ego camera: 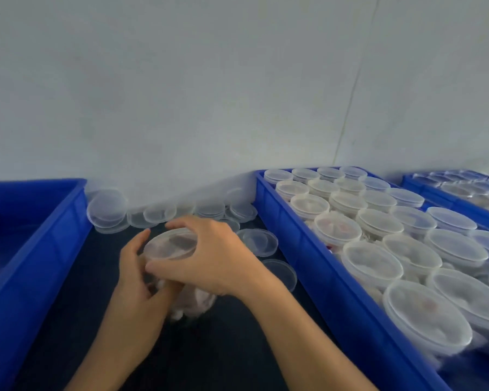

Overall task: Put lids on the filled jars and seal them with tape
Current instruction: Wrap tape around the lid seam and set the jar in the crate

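A clear plastic jar (194, 301) with pale pinkish filling stands on the dark table between two blue crates. A clear round lid (171, 244) sits on its mouth. My left hand (137, 280) wraps around the jar's left side. My right hand (209, 255) arches over the lid, with the fingers curled over its far rim and the thumb at its near edge. Loose clear lids (108, 210) lie in a heap along the wall behind the jar. No tape is in view.
A blue crate (302, 244) on the right holds several lidded jars in rows. Another blue crate (446, 198) stands behind it at far right. A third blue crate (40, 235) stands on the left. Two single lids (261, 241) lie beside my right wrist.
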